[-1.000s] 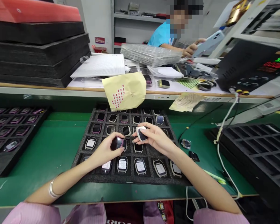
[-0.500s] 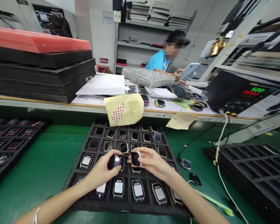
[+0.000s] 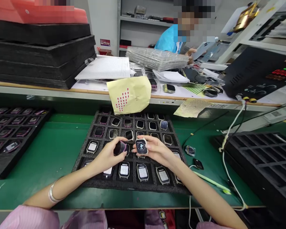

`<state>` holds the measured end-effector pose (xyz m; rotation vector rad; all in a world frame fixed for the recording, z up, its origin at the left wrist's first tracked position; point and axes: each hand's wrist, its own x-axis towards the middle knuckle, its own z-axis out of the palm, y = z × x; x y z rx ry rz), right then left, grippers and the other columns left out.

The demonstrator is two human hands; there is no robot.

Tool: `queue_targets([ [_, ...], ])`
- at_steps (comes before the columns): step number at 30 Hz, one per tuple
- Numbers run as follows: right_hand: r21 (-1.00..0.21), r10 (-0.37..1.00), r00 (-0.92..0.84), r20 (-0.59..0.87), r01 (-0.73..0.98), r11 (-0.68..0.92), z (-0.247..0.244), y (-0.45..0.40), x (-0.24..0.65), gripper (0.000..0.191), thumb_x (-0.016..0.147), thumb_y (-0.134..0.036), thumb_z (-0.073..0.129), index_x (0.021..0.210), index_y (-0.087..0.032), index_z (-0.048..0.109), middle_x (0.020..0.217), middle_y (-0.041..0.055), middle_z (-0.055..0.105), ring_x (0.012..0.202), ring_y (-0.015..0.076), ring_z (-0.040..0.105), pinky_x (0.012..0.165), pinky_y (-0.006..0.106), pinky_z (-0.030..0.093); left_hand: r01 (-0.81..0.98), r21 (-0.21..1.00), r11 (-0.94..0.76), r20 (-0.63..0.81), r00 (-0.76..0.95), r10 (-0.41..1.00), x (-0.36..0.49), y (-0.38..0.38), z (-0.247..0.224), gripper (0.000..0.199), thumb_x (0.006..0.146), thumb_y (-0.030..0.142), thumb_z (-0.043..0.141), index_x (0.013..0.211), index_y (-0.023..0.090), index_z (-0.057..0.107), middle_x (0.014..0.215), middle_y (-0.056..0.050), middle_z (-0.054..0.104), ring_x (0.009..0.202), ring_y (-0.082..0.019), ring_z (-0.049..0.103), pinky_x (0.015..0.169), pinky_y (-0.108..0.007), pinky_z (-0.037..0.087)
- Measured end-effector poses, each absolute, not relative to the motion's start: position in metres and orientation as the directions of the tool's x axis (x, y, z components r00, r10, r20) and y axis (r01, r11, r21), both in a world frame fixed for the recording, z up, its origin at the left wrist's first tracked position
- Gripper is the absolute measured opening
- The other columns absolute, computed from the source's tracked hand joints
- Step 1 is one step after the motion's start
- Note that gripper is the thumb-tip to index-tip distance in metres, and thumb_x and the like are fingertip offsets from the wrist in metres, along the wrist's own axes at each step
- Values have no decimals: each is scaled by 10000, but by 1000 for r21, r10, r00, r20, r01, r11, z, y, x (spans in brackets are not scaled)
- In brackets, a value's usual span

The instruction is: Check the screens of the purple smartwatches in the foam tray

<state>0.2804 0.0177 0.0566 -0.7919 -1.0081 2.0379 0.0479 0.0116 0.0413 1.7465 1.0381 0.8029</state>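
Observation:
Held up in my right hand (image 3: pixel 156 149) is a silver-framed smartwatch (image 3: pixel 141 147) without a strap, its screen lit with a dial. Closed round a purple-edged smartwatch (image 3: pixel 119 148), my left hand (image 3: pixel 111 153) is just to the left; that screen looks dark. Both hands are above a black foam tray (image 3: pixel 131 185) of square compartments. Strapless watch bodies fill many of them. Along the front row, several screens show white pages, such as this watch (image 3: pixel 124 169). Farther back the watches are mostly dark. My hands hide some middle compartments.
Another foam tray with purple watches (image 3: pixel 16 130) lies left; black slotted trays (image 3: pixel 264 162) stand right. A wrapped watch (image 3: pixel 190 150) and cables lie between. Yellow sticker sheets (image 3: pixel 131 95) hang from the shelf, which carries stacked foam and a power supply (image 3: pixel 262 74). A co-worker (image 3: pixel 169 39) sits behind.
The screen of the watch in my right hand has gone from dark to a lit dial. My view has tilted downward, bringing the table's front edge into sight.

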Motion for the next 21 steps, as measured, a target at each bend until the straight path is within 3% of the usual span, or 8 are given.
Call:
queue_targets([
  [5,-857,822,-521,-231,-291,-425,54,19,281,519,686,-313,811,1156,-195,625,1029,115,705,973,292,676,907,461,481,293,916,-274,140,408,902,48,13,43,395,793,184,573,1185,193,528,1037,-50,638,944,-200,597,867,-312,455],
  [9,-878,843,-491,-218,-279,-389,51,20,280,492,663,-304,831,1111,-195,661,968,95,717,900,259,692,842,403,510,304,890,-339,192,424,885,48,14,45,415,750,120,566,1159,190,563,1074,-60,647,998,-214,591,927,-332,430],
  [14,-898,866,-466,-182,-279,-339,52,18,280,407,695,-260,816,1078,-195,692,953,77,712,861,215,697,788,315,514,307,911,-274,117,445,888,48,13,43,397,728,99,539,1115,180,574,1090,-61,650,1026,-221,587,931,-333,427],
  [21,-949,899,-405,-167,-183,-258,56,14,282,407,700,-288,812,1071,-164,699,925,75,704,843,214,689,814,329,497,246,959,-141,10,469,883,48,15,34,376,781,146,512,1146,214,574,1164,-54,633,1131,-228,549,984,-347,406],
])
